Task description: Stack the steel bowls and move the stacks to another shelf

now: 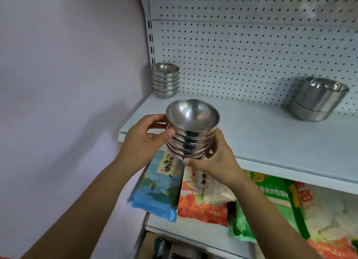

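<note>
A: Holding what, exactly?

B: Holding a stack of small steel bowls (190,134), nested mouth-up, in the air just off the front edge of the white shelf (271,138).

A: Gripped how?

B: Clasped from both sides. Wrapped high up by the left hand (143,142), with the thumb pressed on the near side of the upper bowls. Cupped low down by the right hand (217,162), with the fingers curled round the far side and the thumb along the bottom bowl.

A: Counted?

B: Hard to count behind the fingers; perhaps five or six.

A: Anything else on that shelf?

B: Spotted in the back left corner, against the pegboard (251,45): a second stack of small bowls (165,80), standing upright. Well apart to the right, also near the pegboard: larger steel bowls (317,101), nested.

A: And lower down?

B: Laid on the shelf beneath: a blue bag (158,189), an orange bag (201,202) touching it, and a green bag (271,193) further right.
</note>
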`<state>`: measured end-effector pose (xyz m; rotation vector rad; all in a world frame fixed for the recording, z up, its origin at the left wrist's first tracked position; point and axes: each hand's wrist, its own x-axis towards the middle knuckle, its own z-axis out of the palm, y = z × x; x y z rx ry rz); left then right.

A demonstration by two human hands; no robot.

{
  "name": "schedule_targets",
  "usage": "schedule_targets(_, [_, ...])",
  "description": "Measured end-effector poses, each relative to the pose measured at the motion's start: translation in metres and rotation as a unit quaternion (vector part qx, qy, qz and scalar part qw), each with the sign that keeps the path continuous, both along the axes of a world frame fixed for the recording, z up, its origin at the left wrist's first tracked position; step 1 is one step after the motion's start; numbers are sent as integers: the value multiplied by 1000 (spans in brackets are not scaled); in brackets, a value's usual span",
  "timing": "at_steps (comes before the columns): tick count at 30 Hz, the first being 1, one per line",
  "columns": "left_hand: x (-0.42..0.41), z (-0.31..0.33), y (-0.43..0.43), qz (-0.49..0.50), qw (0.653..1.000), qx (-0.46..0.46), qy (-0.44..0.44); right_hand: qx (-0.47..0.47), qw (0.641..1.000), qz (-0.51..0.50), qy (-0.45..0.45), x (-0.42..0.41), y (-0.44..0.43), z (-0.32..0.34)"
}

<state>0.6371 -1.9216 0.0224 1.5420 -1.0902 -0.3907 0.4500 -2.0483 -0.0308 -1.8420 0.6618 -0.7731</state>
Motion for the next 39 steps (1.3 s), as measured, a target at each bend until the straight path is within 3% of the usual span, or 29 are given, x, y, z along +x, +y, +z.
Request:
schedule_targets(7, [29,-24,-80,101,994,-28,-39,-9,998,61,12,51,-97,-3])
schedule_targets(16, [32,-52,-131,195,974,-86,-78,3,995,101,13,85,-159,-22])
schedule_targets(19, [39,-63,-138,239,961,-43,-137,-4,994,107,24,94,-174,-24])
schedule_targets(24, [53,-102,-140,360,883,124,-276,-11,993,106,48,108,-202,-19])
schedule_targets(39, [66,-128,-141,374,886,132,-242,1,999,-32,20,171,-262,-19])
